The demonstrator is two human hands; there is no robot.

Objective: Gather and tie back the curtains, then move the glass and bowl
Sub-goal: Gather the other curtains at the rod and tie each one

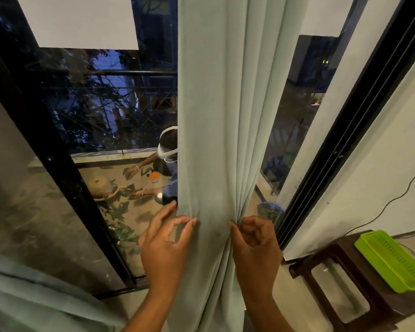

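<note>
A pale green curtain hangs in folds down the middle of the view, in front of a dark glass door. My left hand pinches the curtain's left edge between thumb and fingertips at about waist height. My right hand pinches the bunched folds on the curtain's right side at the same height. A second pale curtain lies blurred at the lower left. A glass and a bowl on this side of the door are not in view.
A dark stool stands at the lower right with a bright green plastic tray on it. A black cable runs along the white wall. The black door frame slants up on the right. The glass reflects a person and floor objects.
</note>
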